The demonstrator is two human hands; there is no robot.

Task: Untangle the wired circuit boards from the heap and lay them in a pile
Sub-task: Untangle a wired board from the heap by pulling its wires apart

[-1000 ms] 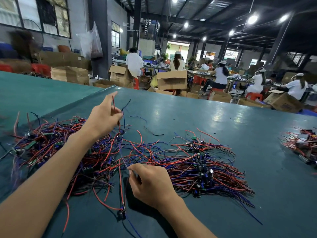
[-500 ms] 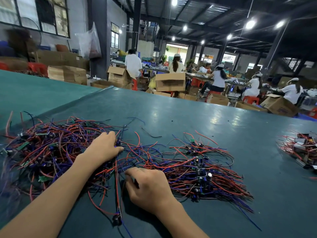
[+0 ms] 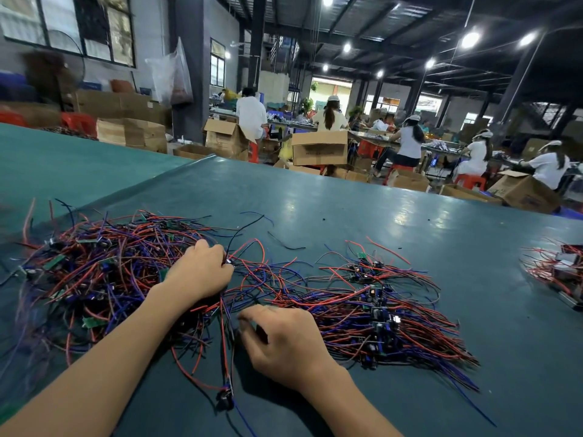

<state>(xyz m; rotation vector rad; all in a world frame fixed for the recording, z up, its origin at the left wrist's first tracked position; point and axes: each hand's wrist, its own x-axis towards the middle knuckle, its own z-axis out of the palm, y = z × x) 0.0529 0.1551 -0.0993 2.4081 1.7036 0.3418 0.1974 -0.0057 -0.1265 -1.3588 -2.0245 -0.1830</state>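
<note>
Untangling step: the left hand's [image 3: 202,274] grip clamps strands of the tangled heap [image 3: 104,279] toward the counter's [image 3: 347,222] left edge, the right hand [image 3: 284,340] (grip blurred, cannot tell) beside the laid pile [image 3: 388,313]; next, likely, easing one board free.

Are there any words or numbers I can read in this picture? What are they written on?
No text here can be read for sure.
The middle cardboard box: dark print on its front, too blurred to read.
The far-right cardboard box: bluish print on its side, too blurred to read.
The circuit boards in the heap: any markings are too small to tell.
</note>
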